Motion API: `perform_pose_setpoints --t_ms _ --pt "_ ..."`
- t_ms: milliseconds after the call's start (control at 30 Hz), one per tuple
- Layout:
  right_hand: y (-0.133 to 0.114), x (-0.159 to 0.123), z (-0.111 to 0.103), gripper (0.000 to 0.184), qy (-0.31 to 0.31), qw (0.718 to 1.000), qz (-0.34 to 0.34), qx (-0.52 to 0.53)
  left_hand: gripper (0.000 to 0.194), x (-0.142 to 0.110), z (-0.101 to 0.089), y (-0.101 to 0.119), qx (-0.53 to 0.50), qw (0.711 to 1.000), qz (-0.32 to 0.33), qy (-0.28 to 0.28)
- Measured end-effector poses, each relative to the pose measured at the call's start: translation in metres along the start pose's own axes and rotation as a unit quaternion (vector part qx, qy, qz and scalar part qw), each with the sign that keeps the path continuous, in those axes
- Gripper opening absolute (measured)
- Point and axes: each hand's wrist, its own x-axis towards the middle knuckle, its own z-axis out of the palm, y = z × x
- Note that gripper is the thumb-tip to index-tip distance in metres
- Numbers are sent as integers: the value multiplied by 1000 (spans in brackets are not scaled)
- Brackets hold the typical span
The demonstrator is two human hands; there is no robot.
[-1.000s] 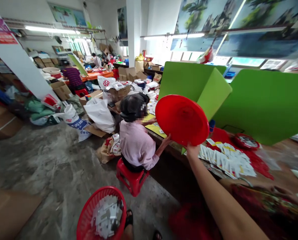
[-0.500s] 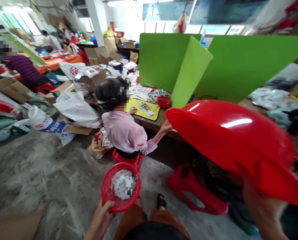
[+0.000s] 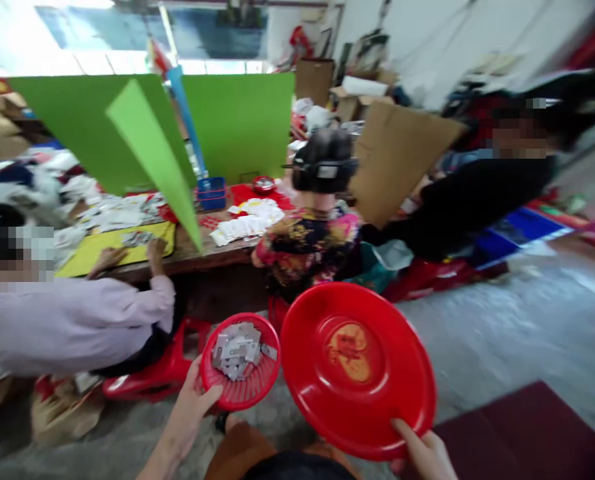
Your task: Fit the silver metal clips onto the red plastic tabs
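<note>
My left hand point(image 3: 184, 420) grips the rim of a round red mesh basket point(image 3: 242, 393) from below. The basket holds a heap of small silver-grey packets point(image 3: 236, 351). To its right, my right hand point(image 3: 420, 450) holds the lower edge of a large round red plastic tray point(image 3: 377, 393). The tray's inner face tilts toward me and has a gold printed emblem point(image 3: 348, 351) at its centre. Basket and tray nearly touch, rim to rim.
Ahead stands a wooden workbench point(image 3: 177, 261) with a yellow mat, white packets and green boards. Seated people in a pink top point(image 3: 67, 327) and a floral top point(image 3: 310, 243) work there, with a person in black point(image 3: 462, 207) to the right. Red stools stand on the concrete floor.
My view has swung to the right. The tray has dropped from high on the right to beside the basket, its printed face now toward me. The basket stays in my left hand.
</note>
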Motion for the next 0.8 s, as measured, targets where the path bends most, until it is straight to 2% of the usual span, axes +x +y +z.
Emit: perform_pose_setpoints --t_ms 100,200,300,400,500,600,700,767,800 --pt "18 20 -32 21 -24 992 43 112 83 0 101 -18 66 995 -1 -68" --pt "22 40 -79 15 -30 984 48 171 79 -1 200 -44 143 980 19 -135" --pt "23 61 -128 15 -13 975 42 219 72 -3 285 -69 297 934 81 -182" --pt "29 84 -166 16 17 968 49 246 68 -5 354 -89 437 855 165 -227" --pt "40 112 -192 15 38 963 57 261 73 -4 409 -108 468 774 298 -305" --pt "50 146 -213 18 59 941 76 325 85 4 459 -119 505 652 416 -384" --pt "54 182 -238 22 77 913 90 390 94 19 515 -114 542 511 496 -447" --pt "52 203 -256 24 95 904 81 409 93 28 559 -104 535 447 535 -476" --pt "49 212 -266 25 105 901 76 414 90 32 583 -99 522 431 550 -489"
